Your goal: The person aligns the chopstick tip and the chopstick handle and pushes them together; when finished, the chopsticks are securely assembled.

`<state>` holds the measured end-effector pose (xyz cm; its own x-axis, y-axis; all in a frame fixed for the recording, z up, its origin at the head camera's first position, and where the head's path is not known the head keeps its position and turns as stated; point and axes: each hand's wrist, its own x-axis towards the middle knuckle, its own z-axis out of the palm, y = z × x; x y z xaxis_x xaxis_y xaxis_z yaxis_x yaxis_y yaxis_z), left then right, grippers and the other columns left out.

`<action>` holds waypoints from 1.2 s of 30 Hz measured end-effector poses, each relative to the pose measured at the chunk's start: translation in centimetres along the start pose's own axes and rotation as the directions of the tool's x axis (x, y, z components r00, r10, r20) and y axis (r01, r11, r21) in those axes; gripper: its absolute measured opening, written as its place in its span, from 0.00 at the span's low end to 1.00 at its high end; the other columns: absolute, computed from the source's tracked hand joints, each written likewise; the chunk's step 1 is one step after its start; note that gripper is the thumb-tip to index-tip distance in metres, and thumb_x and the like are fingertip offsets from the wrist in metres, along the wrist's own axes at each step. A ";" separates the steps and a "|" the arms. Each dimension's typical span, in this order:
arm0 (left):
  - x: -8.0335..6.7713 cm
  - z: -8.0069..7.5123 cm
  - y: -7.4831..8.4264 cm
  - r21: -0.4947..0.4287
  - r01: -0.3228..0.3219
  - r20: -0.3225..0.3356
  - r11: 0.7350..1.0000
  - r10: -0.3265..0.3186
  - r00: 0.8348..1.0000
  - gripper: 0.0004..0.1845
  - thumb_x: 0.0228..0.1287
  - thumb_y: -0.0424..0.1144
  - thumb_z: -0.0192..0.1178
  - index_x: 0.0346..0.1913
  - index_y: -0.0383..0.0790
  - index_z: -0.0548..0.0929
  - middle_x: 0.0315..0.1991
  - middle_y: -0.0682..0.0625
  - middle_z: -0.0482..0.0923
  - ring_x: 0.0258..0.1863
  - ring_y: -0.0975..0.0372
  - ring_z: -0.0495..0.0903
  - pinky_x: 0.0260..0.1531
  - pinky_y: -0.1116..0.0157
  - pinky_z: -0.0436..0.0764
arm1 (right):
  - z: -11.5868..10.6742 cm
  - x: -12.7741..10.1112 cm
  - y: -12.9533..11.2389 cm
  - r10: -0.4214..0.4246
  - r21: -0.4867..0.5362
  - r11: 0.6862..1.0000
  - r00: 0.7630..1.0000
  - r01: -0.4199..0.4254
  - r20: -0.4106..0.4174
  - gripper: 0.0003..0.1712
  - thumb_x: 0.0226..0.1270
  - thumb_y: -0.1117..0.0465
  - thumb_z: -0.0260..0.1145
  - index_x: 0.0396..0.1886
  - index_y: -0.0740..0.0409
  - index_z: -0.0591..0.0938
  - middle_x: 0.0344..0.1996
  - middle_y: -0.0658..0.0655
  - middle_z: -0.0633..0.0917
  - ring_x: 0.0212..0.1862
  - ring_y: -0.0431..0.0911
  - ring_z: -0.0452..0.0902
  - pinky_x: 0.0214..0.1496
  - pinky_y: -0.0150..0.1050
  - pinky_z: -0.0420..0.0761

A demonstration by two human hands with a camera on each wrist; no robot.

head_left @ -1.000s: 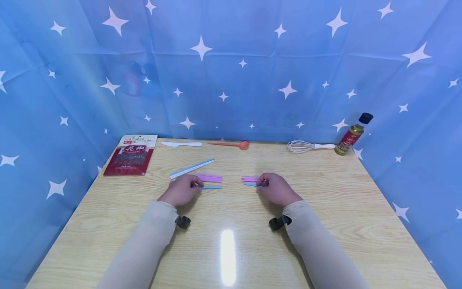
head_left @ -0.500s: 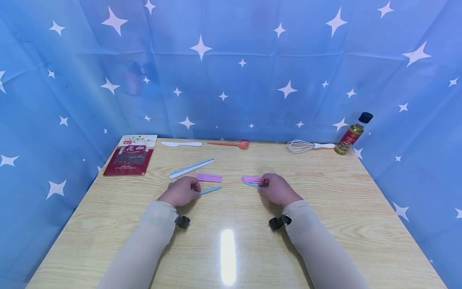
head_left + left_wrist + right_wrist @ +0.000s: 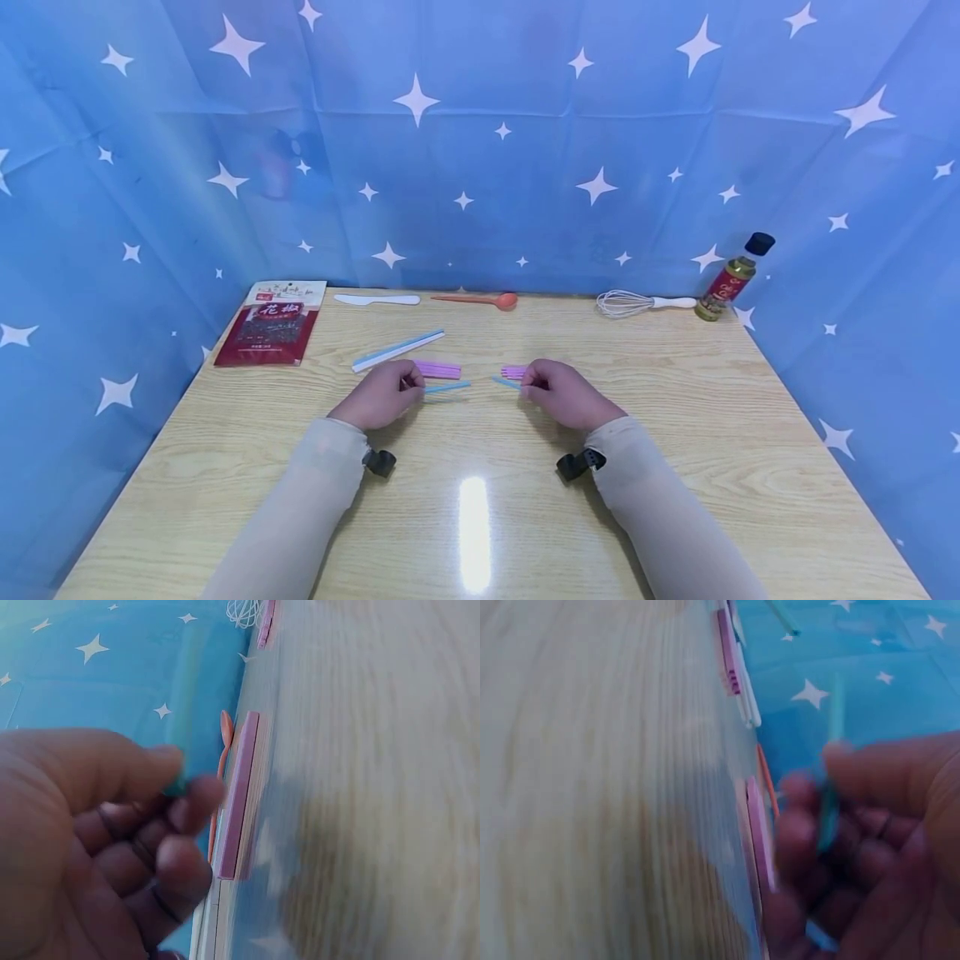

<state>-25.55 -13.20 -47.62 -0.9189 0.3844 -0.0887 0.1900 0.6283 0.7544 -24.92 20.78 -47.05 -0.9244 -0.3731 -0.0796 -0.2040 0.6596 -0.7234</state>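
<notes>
Two hands hover over a wooden table (image 3: 480, 517) in the head view. My left hand (image 3: 384, 392) pinches a thin blue stick (image 3: 447, 387) that points right, lifted slightly off the wood. My right hand (image 3: 558, 390) pinches another blue stick (image 3: 506, 382) that points left. Behind the left hand lies a pink strip (image 3: 438, 369), and a shorter pink strip (image 3: 513, 372) lies behind the right hand. The left wrist view shows curled fingers (image 3: 169, 825) beside the pink strip (image 3: 240, 795). In the blurred right wrist view the blue stick (image 3: 829, 802) sits between the fingertips.
A long blue and white strip (image 3: 397, 349) lies at mid left. A red snack bag (image 3: 272, 322), a white spatula (image 3: 377, 298), an orange spoon (image 3: 480, 299), a whisk (image 3: 645, 304) and an oil bottle (image 3: 733, 277) line the back edge. Blue star cloth (image 3: 480, 142) walls the table.
Both hands have lifted their blue sticks and moved them toward each other. The right hand has shifted left, away from the short pink strip.
</notes>
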 end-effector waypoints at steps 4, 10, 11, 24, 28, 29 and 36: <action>0.0 0.0 0.2 -0.060 -0.027 0.001 0.998 0.027 1.000 0.02 0.78 0.37 0.61 0.43 0.43 0.81 0.35 0.49 0.79 0.30 0.59 0.76 0.30 0.61 0.78 | 0.0 -0.1 -0.6 -0.046 0.094 0.994 0.999 0.048 -0.026 0.04 0.79 0.63 0.64 0.47 0.53 0.84 0.39 0.52 0.83 0.38 0.48 0.73 0.42 0.41 0.75; -0.3 -0.1 0.6 -0.094 -0.044 -0.012 0.995 0.044 0.999 0.02 0.78 0.37 0.61 0.44 0.44 0.81 0.34 0.49 0.76 0.30 0.58 0.73 0.29 0.62 0.77 | 0.2 -0.3 -1.2 -0.054 0.143 0.988 0.997 0.063 -0.062 0.06 0.79 0.62 0.65 0.49 0.53 0.87 0.43 0.52 0.86 0.36 0.48 0.73 0.39 0.39 0.76; -0.3 -0.1 0.6 -0.096 -0.047 -0.014 0.994 0.046 0.999 0.02 0.78 0.37 0.61 0.44 0.44 0.81 0.34 0.49 0.76 0.30 0.58 0.73 0.29 0.62 0.77 | 0.2 -0.3 -1.2 -0.056 0.145 0.987 0.996 0.065 -0.064 0.07 0.79 0.62 0.65 0.49 0.53 0.87 0.42 0.52 0.86 0.36 0.48 0.73 0.38 0.38 0.76; -0.5 0.1 0.7 -0.101 -0.078 -0.047 0.992 0.073 0.996 0.02 0.77 0.36 0.60 0.43 0.45 0.81 0.32 0.49 0.74 0.30 0.58 0.72 0.28 0.63 0.75 | 0.3 -0.3 -1.2 -0.051 0.154 0.986 0.996 0.063 -0.076 0.06 0.80 0.62 0.65 0.48 0.52 0.87 0.40 0.52 0.85 0.35 0.49 0.73 0.36 0.37 0.75; -0.5 0.1 0.9 -0.095 -0.091 -0.062 0.991 0.085 0.994 0.02 0.76 0.36 0.60 0.42 0.45 0.81 0.32 0.50 0.73 0.31 0.58 0.71 0.30 0.64 0.73 | 0.3 -0.3 -1.1 -0.059 0.144 0.987 0.995 0.070 -0.083 0.06 0.79 0.62 0.65 0.48 0.52 0.87 0.40 0.52 0.85 0.34 0.49 0.73 0.36 0.37 0.75; -0.5 0.1 1.0 -0.094 -0.095 -0.066 0.991 0.089 0.994 0.02 0.76 0.36 0.60 0.42 0.45 0.81 0.32 0.50 0.74 0.31 0.58 0.71 0.31 0.64 0.73 | 0.3 -0.3 -1.1 -0.060 0.143 0.987 0.995 0.071 -0.085 0.06 0.79 0.62 0.65 0.48 0.53 0.87 0.40 0.52 0.86 0.34 0.49 0.73 0.36 0.37 0.75; -0.5 0.2 1.3 -0.105 -0.116 -0.103 0.988 0.105 0.989 0.02 0.73 0.35 0.60 0.41 0.44 0.82 0.33 0.51 0.75 0.33 0.58 0.71 0.34 0.63 0.72 | 0.3 -0.4 -1.3 -0.062 0.138 0.988 0.994 0.074 -0.091 0.06 0.79 0.63 0.65 0.48 0.56 0.87 0.40 0.52 0.86 0.34 0.49 0.72 0.35 0.37 0.75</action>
<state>-24.75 -12.48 -46.74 -0.9245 0.3768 0.0586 0.2579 0.5047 0.8239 -24.18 19.87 -46.34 -0.9355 -0.3521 0.0284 -0.2256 0.5336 -0.8151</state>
